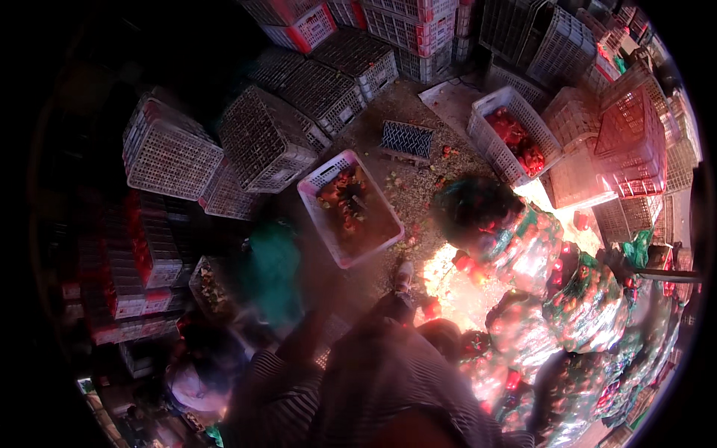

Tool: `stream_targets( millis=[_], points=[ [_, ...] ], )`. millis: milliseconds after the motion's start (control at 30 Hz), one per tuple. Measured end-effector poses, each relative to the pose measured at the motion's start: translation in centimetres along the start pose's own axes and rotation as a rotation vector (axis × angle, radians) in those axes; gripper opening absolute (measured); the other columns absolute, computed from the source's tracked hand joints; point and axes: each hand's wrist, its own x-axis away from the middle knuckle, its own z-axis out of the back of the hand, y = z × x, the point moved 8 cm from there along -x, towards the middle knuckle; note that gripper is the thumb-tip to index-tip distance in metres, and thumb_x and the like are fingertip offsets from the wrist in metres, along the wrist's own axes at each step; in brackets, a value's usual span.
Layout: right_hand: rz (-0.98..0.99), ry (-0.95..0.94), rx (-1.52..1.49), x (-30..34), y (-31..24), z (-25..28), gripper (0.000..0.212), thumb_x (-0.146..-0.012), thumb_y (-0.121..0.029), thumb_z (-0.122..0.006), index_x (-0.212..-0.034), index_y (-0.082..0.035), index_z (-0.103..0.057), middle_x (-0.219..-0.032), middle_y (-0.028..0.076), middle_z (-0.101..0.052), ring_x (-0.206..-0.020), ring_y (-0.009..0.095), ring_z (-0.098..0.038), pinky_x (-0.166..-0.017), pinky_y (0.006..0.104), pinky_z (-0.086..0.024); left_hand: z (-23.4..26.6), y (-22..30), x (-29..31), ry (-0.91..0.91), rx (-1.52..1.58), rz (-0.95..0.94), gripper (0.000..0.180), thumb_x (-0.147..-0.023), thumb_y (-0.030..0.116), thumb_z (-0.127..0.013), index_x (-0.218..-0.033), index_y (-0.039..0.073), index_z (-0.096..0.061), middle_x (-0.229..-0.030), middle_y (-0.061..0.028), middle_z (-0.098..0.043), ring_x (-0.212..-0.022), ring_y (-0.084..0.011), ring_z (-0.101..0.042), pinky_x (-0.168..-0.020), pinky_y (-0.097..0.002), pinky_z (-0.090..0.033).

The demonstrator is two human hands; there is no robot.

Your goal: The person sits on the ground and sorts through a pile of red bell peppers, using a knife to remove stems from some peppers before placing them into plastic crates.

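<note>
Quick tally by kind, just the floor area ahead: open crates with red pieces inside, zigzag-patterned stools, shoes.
Open crates: 2 (central crate, upper-right crate)
Zigzag-patterned stool: 1
Shoe: 1
Total: 4

motion smeared the green shape so badly that its kind could not be told; the left forearm dissolved into haze beside it, its hand too blurred to make out; the dark rounded shape was unclear too, as was the pale rounded shape at lower left; scraps inside the white crate were too small and dim to identify; glare hid much of the net bags; the top edge cut off 1 crate stack, and shadow half swallowed the leftmost crates
</note>
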Motion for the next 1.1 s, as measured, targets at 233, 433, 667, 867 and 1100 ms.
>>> stream_targets(
  millis=[233,433,667,867,1100],
  points=[
    [0.051,-0.023,-0.062,-2.5,-12.4,-6.0,0.032,-0.087,-0.034,-0.068,-0.105,-0.008,-0.065,-0.075,0.004,-0.059,-0.059,0.015,-0.055,-0.056,0.0321,-0.046,1.7,9.7,-11.1,-0.001,-0.113,0.009,0.042,-0.080,0.015,-0.072,-0.120,0.010,-0.065,-0.122,-0.0165,-0.061,-0.094,-0.0316,-0.064,-0.078,-0.0384,-0.055],
    [0.065,-0.034,0.009,-4.4,-17.9,-6.9,0.033,-0.086,-0.033,-0.069,-0.106,-0.007,-0.066,-0.078,0.007,-0.062,-0.062,0.016,-0.057,-0.058,0.0328,-0.047,-5.0,9.8,-13.8,-0.193,-0.099,-0.119,0.053,-0.093,0.030,-0.064,-0.142,0.017,-0.047,-0.120,-0.0094,-0.062,-0.098,-0.0242,-0.065,-0.078,-0.0391,-0.055],
    [-0.016,0.035,0.022,-8.4,-20.8,-4.1,0.035,-0.085,-0.033,-0.069,-0.108,-0.006,-0.066,-0.082,0.009,-0.065,-0.065,0.017,-0.060,-0.060,0.0337,-0.049,-8.2,18.3,-18.8,-0.350,-0.118,-0.109,0.042,-0.093,0.025,-0.061,-0.132,0.012,-0.051,-0.111,-0.0087,-0.063,-0.094,-0.0231,-0.064,-0.078,-0.0379,-0.053],
    [-0.013,0.132,0.000,-10.3,-24.4,1.8,0.036,-0.085,-0.032,-0.070,-0.109,-0.005,-0.067,-0.085,0.011,-0.068,-0.068,0.018,-0.063,-0.062,0.0344,-0.050,-12.8,33.6,-22.5,-0.450,-0.265,-0.409,0.033,-0.093,0.021,-0.059,-0.122,0.008,-0.055,-0.102,-0.0080,-0.064,-0.090,-0.0220,-0.063,-0.079,-0.0368,-0.050],
    [0.215,0.312,-0.334,-14.2,-31.8,10.1,0.026,-0.095,-0.019,-0.064,-0.114,-0.002,-0.064,-0.091,0.008,-0.068,-0.075,0.015,-0.060,-0.065,0.0313,-0.048,-21.0,42.6,-29.2,-0.492,0.245,0.068,0.061,-0.095,0.024,-0.058,-0.151,0.011,-0.039,-0.110,-0.0033,-0.060,-0.089,-0.0110,-0.059,-0.071,-0.0235,-0.048]
  ],
)
